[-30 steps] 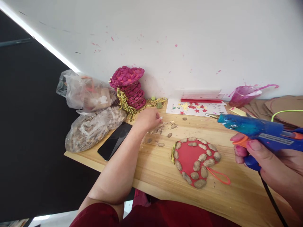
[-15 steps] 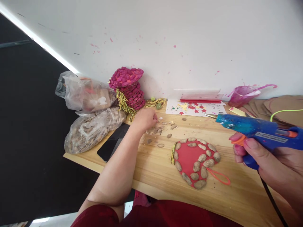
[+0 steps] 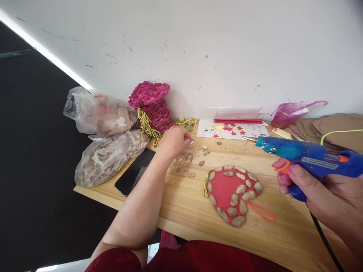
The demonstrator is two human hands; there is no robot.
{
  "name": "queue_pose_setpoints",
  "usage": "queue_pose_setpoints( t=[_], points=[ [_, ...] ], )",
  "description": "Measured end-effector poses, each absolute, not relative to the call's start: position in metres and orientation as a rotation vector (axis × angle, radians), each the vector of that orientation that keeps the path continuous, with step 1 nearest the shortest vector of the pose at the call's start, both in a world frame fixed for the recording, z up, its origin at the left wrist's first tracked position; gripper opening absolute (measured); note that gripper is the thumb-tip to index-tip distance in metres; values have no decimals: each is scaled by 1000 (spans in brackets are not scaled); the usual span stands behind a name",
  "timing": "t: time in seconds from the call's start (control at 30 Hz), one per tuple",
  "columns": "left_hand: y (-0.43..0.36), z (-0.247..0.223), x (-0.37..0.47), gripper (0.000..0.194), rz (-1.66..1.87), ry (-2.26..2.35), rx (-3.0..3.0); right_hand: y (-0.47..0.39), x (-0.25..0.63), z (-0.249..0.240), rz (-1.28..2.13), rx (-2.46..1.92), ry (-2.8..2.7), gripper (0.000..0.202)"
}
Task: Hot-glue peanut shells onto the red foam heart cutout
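In my right hand (image 3: pixel 320 189) is a blue hot glue gun (image 3: pixel 295 149) with an orange trigger, its metal nozzle pointing left above the table. My left hand (image 3: pixel 176 141) is closed over loose peanuts (image 3: pixel 187 156) and shell bits at the table's back. Its fingertips are pinched together, and what they hold, if anything, is too small to tell. Between the hands lies a red heart (image 3: pixel 225 189) with peanuts along its edge and part of its middle. A yellow-and-black tassel (image 3: pixel 206 185) sits at its left tip, and an orange cord loop (image 3: pixel 262 211) at its right.
Beside my left forearm lie a phone (image 3: pixel 133 172) and a plastic bag of peanuts (image 3: pixel 107 160). Behind stand another bag (image 3: pixel 99 113) and a stack of magenta peanut hearts (image 3: pixel 151 102). Paper stars (image 3: pixel 227 129), a pink cup (image 3: pixel 285 115) and cardboard pieces (image 3: pixel 337 126) line the wall.
My left hand has shifted slightly to the right over the peanuts. The view has moved a little, and the glue gun stays in my right hand.
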State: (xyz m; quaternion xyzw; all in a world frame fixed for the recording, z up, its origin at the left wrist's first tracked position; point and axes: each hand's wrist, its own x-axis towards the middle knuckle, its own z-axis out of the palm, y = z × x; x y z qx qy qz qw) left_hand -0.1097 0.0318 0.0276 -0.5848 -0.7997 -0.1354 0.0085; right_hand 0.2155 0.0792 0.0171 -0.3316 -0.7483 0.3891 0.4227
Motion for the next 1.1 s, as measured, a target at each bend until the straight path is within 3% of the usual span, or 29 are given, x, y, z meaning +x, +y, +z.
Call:
queue_pose_setpoints(
  t=[0.3,1.1],
  points=[
    [38,17,-102,18,-586,-2360,-1848,78,216,19,976,-839,-1915,22],
    [45,3,-93,18,-430,-2421,-1936,77,213,16,1149,-831,-1942,27]
  ],
)
